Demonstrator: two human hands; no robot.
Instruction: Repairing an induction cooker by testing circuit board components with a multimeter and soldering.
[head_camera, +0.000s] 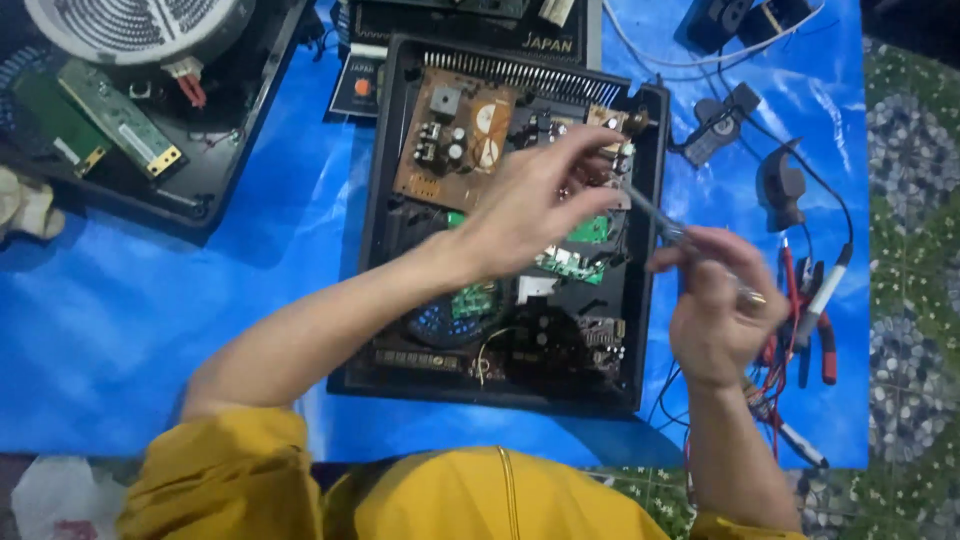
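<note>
Mid-repair: left hand (530, 205) pinches parts at the open black plastic appliance case's (385, 210) 1 o'clock corner, right hand (715, 300) clamps a thin metal-shafted screwdriver (655, 215), which I reckon needs careful seating next.

L hand (530, 205) hides boards beneath; tool (655, 215) blurred; coil unit (150, 30) cut off at top.

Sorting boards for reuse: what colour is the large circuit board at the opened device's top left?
Brown circuit board, clearest in the head view.

Blue plastic sheet (120, 330) is covering the floor; patterned pebble-look floor tiles (910, 200) are showing at right edge, flat light falling evenly.
</note>
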